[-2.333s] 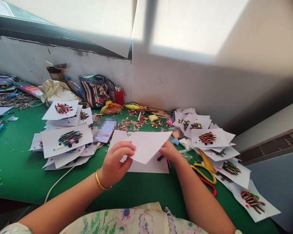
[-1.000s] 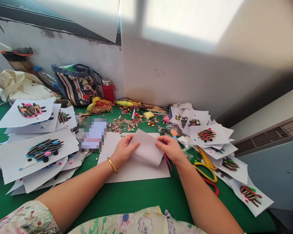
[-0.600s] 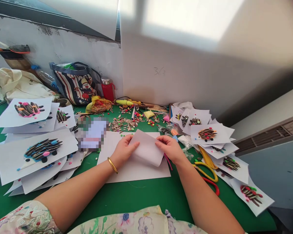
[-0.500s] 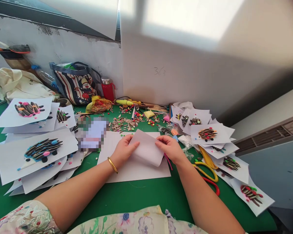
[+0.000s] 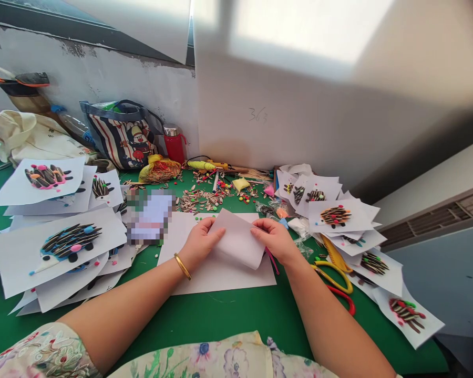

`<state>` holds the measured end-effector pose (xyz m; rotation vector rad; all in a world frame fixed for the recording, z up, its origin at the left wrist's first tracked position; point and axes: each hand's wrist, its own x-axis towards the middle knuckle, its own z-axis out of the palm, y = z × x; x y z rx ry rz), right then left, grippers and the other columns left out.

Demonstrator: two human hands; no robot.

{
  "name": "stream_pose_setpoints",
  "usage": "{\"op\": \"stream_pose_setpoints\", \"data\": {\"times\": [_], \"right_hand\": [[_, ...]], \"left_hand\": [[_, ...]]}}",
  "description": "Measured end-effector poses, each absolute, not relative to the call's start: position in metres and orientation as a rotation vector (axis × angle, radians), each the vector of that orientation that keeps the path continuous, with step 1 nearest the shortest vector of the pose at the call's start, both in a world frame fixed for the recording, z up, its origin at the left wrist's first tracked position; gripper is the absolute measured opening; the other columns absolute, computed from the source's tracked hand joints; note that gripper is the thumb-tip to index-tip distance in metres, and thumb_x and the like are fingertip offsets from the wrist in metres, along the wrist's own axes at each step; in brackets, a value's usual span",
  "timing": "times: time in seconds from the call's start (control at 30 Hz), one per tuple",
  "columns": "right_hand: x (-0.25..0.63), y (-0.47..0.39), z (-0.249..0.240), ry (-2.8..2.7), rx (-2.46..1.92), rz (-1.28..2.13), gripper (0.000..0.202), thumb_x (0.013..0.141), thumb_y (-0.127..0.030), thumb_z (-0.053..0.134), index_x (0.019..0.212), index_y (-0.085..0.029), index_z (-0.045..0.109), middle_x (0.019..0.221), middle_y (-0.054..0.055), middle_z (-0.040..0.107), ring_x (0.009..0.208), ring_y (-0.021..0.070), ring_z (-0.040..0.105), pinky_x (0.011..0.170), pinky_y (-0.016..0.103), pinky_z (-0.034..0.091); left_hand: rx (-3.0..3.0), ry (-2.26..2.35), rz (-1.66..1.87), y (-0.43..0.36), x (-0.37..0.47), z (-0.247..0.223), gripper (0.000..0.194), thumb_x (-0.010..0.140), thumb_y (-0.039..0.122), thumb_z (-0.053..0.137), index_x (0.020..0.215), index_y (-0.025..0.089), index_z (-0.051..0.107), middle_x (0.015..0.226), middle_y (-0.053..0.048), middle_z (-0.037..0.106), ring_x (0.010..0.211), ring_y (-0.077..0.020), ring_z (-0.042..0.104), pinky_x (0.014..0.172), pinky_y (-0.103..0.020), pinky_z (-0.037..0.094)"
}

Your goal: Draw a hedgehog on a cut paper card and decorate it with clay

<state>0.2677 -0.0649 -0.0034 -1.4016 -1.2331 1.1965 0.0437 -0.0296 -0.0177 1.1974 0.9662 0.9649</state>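
A small white paper card [image 5: 238,240] is held up between both hands, above a larger white sheet [image 5: 220,283] lying on the green table. My left hand [image 5: 203,240], with a gold bangle [image 5: 182,266] at the wrist, pinches the card's left edge between thumb and fingers. On the opposite edge, my right hand [image 5: 275,239] grips the card in the same way. The card's visible side looks blank. Beside my right hand, a thin magenta strip [image 5: 272,261] shows partly under the card.
Stacks of seed-covered hedgehog pictures lie left [image 5: 63,249] and right [image 5: 335,215]. Loose seeds [image 5: 201,199] and small coloured balls are scattered behind the sheet. Yellow-handled scissors [image 5: 333,278] rest at the right. A striped bag [image 5: 122,136] and red bottle [image 5: 174,147] stand by the wall.
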Motion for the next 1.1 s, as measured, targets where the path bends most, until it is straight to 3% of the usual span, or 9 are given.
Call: {"op": "stream_pose_setpoints", "data": {"times": [0.87, 1.1], "right_hand": [[0.2668, -0.0644, -0.0048, -1.225, -1.397, 1.213, 0.031, 0.07, -0.045, 0.075, 0.086, -0.019, 0.067, 0.081, 0.002, 0.066, 0.068, 0.016, 0.057, 0.061, 0.028, 0.043], [0.2683, -0.0632, -0.0065, -1.407, -1.455, 1.131, 0.016, 0.074, -0.036, 0.068, 0.08, -0.021, 0.064, 0.077, 0.0, 0.063, 0.068, 0.0159, 0.055, 0.061, 0.027, 0.042]], "left_hand": [[1.189, 0.979, 0.972, -0.031, 0.0443, -0.016, 0.042, 0.069, 0.048, 0.076, 0.096, 0.018, 0.065, 0.094, -0.006, 0.071, 0.081, -0.0229, 0.066, 0.072, -0.033, 0.051], [1.28, 0.994, 0.953, -0.0307, 0.0434, -0.0179, 0.039, 0.071, 0.047, 0.074, 0.095, 0.017, 0.066, 0.092, -0.006, 0.07, 0.082, -0.0233, 0.065, 0.072, -0.033, 0.052]]}}
